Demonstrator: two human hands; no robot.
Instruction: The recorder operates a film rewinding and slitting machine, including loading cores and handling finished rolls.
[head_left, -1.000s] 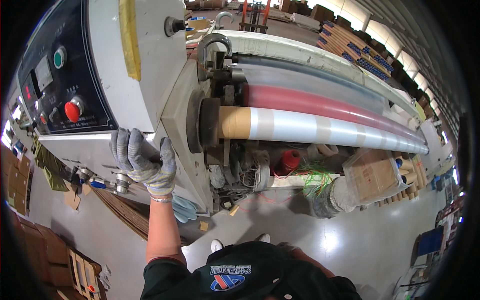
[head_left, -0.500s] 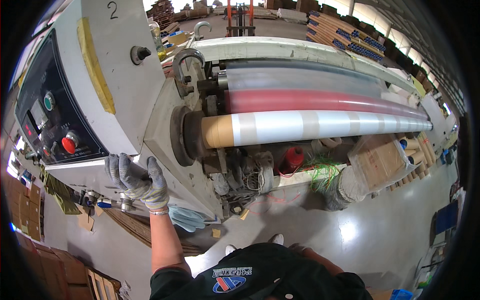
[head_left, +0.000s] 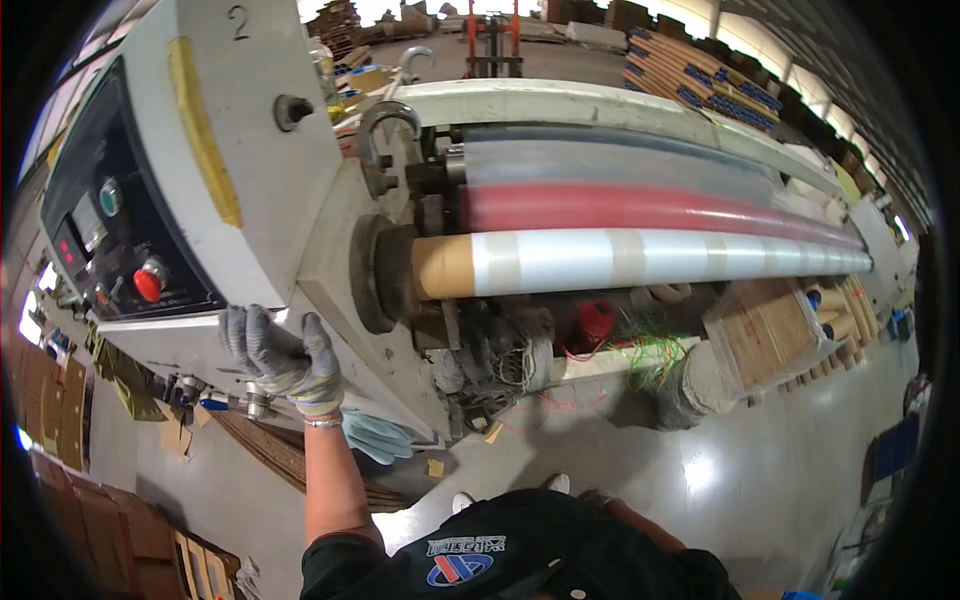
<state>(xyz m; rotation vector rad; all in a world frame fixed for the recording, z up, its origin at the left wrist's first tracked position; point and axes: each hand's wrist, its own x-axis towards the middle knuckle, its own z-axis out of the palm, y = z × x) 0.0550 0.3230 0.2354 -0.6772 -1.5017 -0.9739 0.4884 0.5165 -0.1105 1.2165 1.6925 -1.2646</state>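
My left hand (head_left: 281,359), in a grey knit glove, is closed over the lower corner edge of a large grey machine cabinet (head_left: 270,180). Just above and to the left of it is the black control panel (head_left: 105,245) with a red push button (head_left: 150,282) and a green one (head_left: 110,197). To the right, a cardboard core wound with white film (head_left: 640,258) runs along the machine, below a red roller (head_left: 650,208) and a grey roller (head_left: 620,160). My right hand is out of sight beside my dark-shirted body.
A spare blue-grey glove (head_left: 380,437) lies under the cabinet. A red spool (head_left: 593,325), green strands (head_left: 650,355) and a box of cardboard tubes (head_left: 770,330) sit below the rollers. Flat cardboard boxes (head_left: 50,400) stand at the left on the shiny grey floor (head_left: 760,470).
My head has drifted, so the machine sits a little differently in view. My left hand keeps its hold on the cabinet's lower edge, slid slightly along it.
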